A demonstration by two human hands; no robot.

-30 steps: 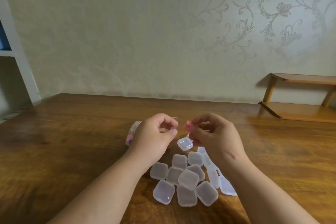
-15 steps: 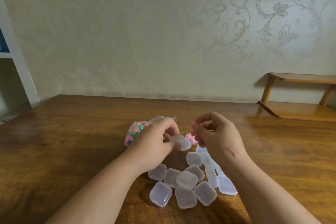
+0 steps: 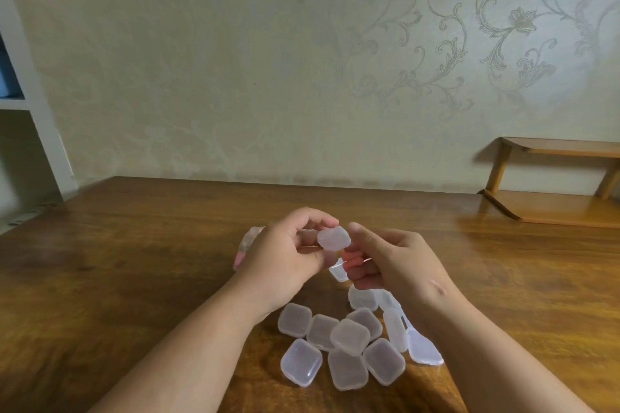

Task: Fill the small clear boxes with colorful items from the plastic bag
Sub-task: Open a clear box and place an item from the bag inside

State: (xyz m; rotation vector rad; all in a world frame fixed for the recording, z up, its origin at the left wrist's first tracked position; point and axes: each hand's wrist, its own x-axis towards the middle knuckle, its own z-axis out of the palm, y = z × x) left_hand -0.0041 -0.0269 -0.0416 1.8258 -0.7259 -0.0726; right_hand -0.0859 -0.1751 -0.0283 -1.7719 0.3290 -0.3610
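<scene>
Hands meet above the brown wooden desk (image 3: 134, 261), and your left hand (image 3: 281, 261) has its fingers (image 3: 322, 221) pinched on a small frosted clear plastic box (image 3: 333, 237), held up off the surface. Your right hand (image 3: 392, 265) sits just beside it, thumb touching the box's edge, fingers curled narrow around a small pink item (image 3: 350, 261). Behind your left hand, the clear plastic bag of colorful pieces (image 3: 246, 245) peeks out, mostly hidden. Below your wrists, the cluster of small clear square boxes (image 3: 345, 349) lies bunched together on the desk, some overlapping.
</scene>
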